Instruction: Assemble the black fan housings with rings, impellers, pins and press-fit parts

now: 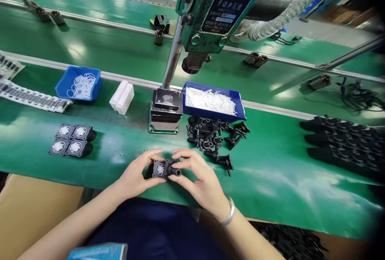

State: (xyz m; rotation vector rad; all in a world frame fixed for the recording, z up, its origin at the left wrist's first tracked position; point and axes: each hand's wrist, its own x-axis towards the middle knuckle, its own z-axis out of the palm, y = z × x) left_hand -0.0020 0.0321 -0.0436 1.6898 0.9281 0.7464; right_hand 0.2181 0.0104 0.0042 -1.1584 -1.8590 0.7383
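Near the table's front edge, my left hand (137, 175) grips a black pump housing (160, 168) with a white spiral impeller facing up. Right beside it, my right hand (199, 176) pinches a black pump cover (175, 170) with a spout pointing toward me. The two parts are side by side and seem to touch. On the left lie several more housings (74, 139) with white impellers, set in a block. A loose pile of black covers (207, 134) lies beyond my right hand.
A green press (192, 45) stands over its metal base (165, 109) ahead. Behind are a blue bin (61, 87) of white rings, a white block (122, 97) and a blue tray (240, 109) of white pins. Stacked black parts (343, 146) sit at the right.
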